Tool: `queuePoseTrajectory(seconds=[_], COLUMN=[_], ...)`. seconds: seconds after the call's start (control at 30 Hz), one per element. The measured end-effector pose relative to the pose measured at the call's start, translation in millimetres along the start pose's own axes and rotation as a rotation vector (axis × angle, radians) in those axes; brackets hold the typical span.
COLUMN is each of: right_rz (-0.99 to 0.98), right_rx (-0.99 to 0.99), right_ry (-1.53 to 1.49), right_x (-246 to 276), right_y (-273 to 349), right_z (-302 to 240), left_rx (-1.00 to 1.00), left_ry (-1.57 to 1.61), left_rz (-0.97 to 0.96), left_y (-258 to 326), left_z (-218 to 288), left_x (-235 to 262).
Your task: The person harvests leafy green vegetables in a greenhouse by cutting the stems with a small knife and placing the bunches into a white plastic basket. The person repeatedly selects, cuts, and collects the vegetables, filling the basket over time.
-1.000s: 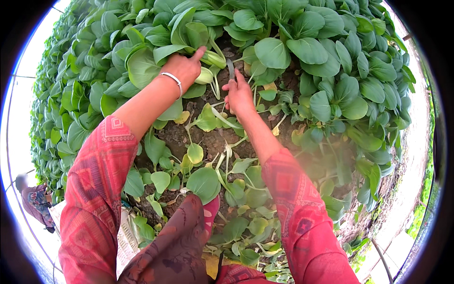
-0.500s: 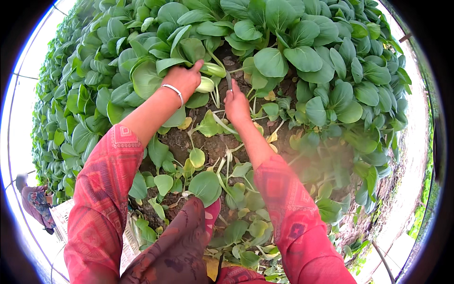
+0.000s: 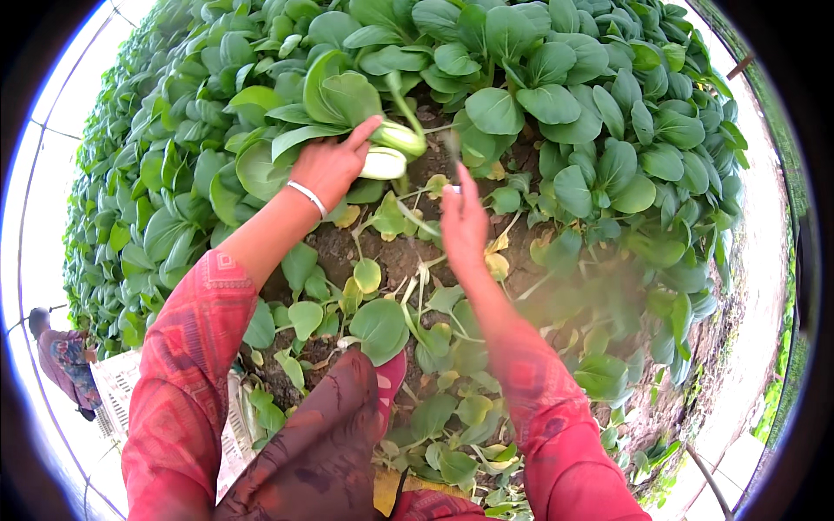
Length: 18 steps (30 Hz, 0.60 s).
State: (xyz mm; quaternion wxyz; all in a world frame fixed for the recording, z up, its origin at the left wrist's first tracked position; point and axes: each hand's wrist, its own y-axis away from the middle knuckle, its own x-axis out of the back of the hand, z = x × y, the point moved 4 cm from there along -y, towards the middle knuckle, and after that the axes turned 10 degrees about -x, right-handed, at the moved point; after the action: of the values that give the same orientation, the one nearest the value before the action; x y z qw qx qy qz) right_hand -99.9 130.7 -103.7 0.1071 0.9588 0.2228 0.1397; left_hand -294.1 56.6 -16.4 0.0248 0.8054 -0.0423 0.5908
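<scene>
My left hand [image 3: 332,169], with a white bangle at the wrist, is closed round cut bok choy [image 3: 383,163]. The pale, thick stem bases point right and the broad green leaves spread up and left. A loose stalk [image 3: 410,117] stands beside the bases. My right hand [image 3: 463,217] grips a small knife [image 3: 453,149], its blade blurred and pointing up, a little right of the stem bases and apart from them. Its handle is hidden in my fingers.
Dense standing bok choy [image 3: 547,65] fills the far side and left. Trimmed leaves [image 3: 380,332], some yellowed, lie on the soil before me. A pale crate [image 3: 122,382] stands at the left, near another person [image 3: 65,360]. My pink shoe [image 3: 390,386] shows below.
My right hand and the knife have moved right, away from the stem bases. The bok choy in my left hand has shifted slightly, showing more of its pale cut bases.
</scene>
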Motion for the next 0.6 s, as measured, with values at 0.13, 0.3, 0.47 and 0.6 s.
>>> queuePoseTrajectory(seconds=[0.13,0.3,0.47,0.6], right_rz=[0.027,-0.165,-0.208,-0.103], right_rx=[-0.164,-0.058,0.045,0.148], right_ry=[-0.433,-0.591,-0.338,-0.206], right_x=[44,76,91,100], right_y=[40,99,164,197], right_z=[-28,-86,-133,-166], left_rx=[-0.044,-0.037,0.042,0.099], left_ry=[0.171,0.238,0.285,0.468], left_rz=[0.355,0.62,0.701,0.578], left_y=[31,81,120,148], left_z=[41,93,121,130], left_x=[59,123,159,188])
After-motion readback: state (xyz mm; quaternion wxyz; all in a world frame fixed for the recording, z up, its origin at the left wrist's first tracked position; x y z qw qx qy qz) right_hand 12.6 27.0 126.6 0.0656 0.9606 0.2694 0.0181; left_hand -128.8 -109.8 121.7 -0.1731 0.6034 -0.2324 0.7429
